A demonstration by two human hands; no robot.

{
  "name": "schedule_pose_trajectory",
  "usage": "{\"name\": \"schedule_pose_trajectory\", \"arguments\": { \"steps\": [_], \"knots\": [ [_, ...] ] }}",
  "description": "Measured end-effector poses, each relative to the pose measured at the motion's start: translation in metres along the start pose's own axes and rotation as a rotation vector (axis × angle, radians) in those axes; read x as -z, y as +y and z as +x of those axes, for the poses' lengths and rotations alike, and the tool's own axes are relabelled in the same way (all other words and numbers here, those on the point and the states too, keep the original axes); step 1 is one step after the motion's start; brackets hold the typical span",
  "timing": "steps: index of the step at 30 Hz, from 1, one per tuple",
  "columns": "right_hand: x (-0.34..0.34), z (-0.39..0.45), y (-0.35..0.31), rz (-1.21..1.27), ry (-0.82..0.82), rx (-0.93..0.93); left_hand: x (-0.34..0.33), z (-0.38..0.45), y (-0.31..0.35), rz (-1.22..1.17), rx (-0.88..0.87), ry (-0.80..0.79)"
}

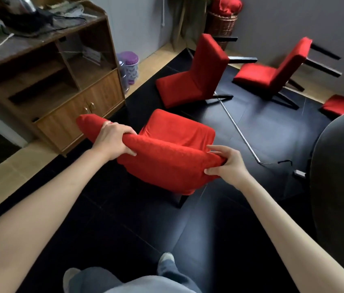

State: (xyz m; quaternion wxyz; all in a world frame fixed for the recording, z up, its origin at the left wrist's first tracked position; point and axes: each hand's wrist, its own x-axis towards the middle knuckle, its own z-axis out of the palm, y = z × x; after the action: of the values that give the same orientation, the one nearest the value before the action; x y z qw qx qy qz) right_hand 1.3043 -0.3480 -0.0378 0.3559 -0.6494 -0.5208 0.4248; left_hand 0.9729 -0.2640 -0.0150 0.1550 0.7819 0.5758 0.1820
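A red upholstered chair (173,132) with dark legs stands upright in front of me on the black floor. My left hand (114,140) grips the top edge of its backrest toward the left end. My right hand (228,163) pinches the right corner of the same backrest top, thumb below and fingers above. Both of my arms reach forward from the bottom of the view.
Two more red chairs (200,70) (276,68) lie tipped on their backs further off, legs sticking out. A wooden cabinet (65,87) stands at the left, a purple bin (129,66) beside it. A thin metal rod (238,130) lies on the floor. A dark round table edge (340,166) is at the right.
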Motion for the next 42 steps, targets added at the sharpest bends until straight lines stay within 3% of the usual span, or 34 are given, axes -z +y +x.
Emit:
{"name": "schedule_pose_trajectory", "arguments": {
  "steps": [12,21,42],
  "knots": [
    [-0.011,0.010,0.002,-0.127,-0.010,-0.028,0.006,0.013,-0.014,0.163,-0.062,-0.082],
    [-0.028,-0.003,-0.004,-0.060,0.040,-0.070,0.021,0.012,-0.018,0.257,-0.060,-0.154],
    [-0.203,-0.057,-0.070,-0.066,-0.041,-0.067,0.111,-0.096,-0.172,0.273,0.036,-0.184]
  ]
}}
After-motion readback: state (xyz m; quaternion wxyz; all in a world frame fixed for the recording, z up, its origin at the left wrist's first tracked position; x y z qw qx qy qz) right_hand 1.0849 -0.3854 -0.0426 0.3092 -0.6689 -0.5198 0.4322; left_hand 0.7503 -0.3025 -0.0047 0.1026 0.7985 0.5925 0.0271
